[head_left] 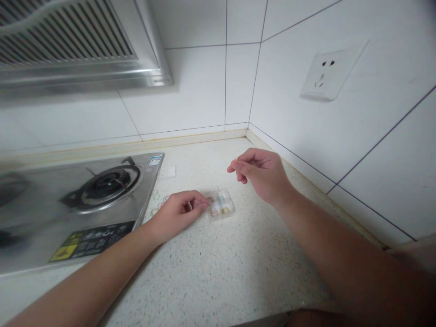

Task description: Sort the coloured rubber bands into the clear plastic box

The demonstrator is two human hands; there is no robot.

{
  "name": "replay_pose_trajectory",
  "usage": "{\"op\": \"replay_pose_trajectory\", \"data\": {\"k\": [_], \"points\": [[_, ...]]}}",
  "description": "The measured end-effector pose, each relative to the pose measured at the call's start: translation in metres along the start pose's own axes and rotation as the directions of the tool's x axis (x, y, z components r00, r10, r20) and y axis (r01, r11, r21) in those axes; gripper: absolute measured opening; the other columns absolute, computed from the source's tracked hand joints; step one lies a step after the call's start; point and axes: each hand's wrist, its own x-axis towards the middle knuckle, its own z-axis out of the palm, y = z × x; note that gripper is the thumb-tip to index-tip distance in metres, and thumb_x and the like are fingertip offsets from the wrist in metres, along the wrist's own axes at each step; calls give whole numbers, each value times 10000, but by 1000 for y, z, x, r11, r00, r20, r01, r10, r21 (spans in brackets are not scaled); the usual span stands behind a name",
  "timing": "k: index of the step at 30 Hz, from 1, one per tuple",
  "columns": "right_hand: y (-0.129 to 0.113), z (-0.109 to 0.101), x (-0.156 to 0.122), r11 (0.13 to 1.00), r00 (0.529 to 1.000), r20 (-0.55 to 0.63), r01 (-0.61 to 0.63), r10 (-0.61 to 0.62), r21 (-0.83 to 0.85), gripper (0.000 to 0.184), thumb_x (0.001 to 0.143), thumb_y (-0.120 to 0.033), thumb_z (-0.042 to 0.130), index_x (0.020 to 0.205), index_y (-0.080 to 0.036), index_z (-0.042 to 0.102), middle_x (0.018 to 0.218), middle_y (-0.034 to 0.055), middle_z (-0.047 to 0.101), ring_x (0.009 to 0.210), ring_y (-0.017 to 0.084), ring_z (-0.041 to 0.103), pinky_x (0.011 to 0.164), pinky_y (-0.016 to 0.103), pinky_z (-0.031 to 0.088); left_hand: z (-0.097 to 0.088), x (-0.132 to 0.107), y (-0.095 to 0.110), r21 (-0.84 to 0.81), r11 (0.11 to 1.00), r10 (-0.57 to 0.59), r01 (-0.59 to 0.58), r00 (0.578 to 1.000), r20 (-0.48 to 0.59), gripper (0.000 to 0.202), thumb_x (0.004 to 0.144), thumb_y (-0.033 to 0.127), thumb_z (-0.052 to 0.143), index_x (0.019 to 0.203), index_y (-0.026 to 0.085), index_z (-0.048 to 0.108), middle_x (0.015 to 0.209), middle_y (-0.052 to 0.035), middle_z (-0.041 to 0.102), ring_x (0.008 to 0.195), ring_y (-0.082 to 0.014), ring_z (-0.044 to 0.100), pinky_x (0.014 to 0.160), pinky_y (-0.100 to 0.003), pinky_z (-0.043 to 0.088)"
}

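Fingers [196, 196] pressed together — left hand [179, 208] at clear box [223, 215], right hand [264, 170] raised — any hold unclear.

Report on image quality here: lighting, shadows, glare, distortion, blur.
In the head view, soft shadow darkens the counter below the right forearm; the range hood catches light along its lower edge; the wall socket looks stretched; the clear box by the left hand looks slightly soft.
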Motion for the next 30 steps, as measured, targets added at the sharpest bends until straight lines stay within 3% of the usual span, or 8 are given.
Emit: {"op": "replay_pose_trajectory", "data": {"k": [5, 11, 17, 23, 30], "points": [[-1, 1, 2, 999, 997, -77, 24, -22, 22, 232, 773, -279, 843, 709, -183, 642, 682, -2, 737, 456, 63, 539, 418, 191, 410, -1, 0, 1, 11, 1000, 4, -4, 1000, 8, 235, 958, 373, 580, 955, 179, 712, 752, -4, 618, 680, -126, 514, 607, -236, 376], [-1, 1, 2, 1000, 997, -72, -3, 4, 17, 279, 782, -320, 841, 792, -204, 587, 707, 0, 745, 468, 80, 579, 425, 203, 424, -1, 0, 2, 28, 1000, 7, -7, 1000, 6, 231, 958, 369, 577, 957, 181, 710, 757, -7, 621, 676, -128, 513, 605, -236, 377], [-2, 1, 0, 999, 1000, -17, 6, -7, -33, 279, 821, -365, 807, 1009, -216, 665, 724, -10, 745, 532, 104, 638, 445, 204, 432, -1, 0, 2, 28, 1000, 4, -4, 1000, 2, 228, 953, 364, 581, 956, 179, 713, 753, -8, 620, 674, -129, 516, 606, -237, 381], [-1, 1, -1, 998, 1000, 20, 17, -16, -68, 288, 829, -375, 800, 1044, -197, 725, 851, 44, 790, 585, 117, 666, 444, 210, 437, -1, 1, 3, 6, 1000, 9, -9, 1000, -2, 216, 951, 352, 588, 951, 175, 712, 760, -9, 636, 682, -128, 524, 611, -236, 384], [-5, 3, -5, 995, 999, 39, 3, 1, -103, 270, 841, -362, 792, 1044, -198, 725, 832, 46, 795, 595, 140, 710, 444, 212, 443, -1, -1, 1, 19, 1000, 9, -9, 1000, 1, 232, 957, 372, 583, 956, 178, 711, 766, -11, 640, 693, -133, 531, 621, -240, 385]]}}
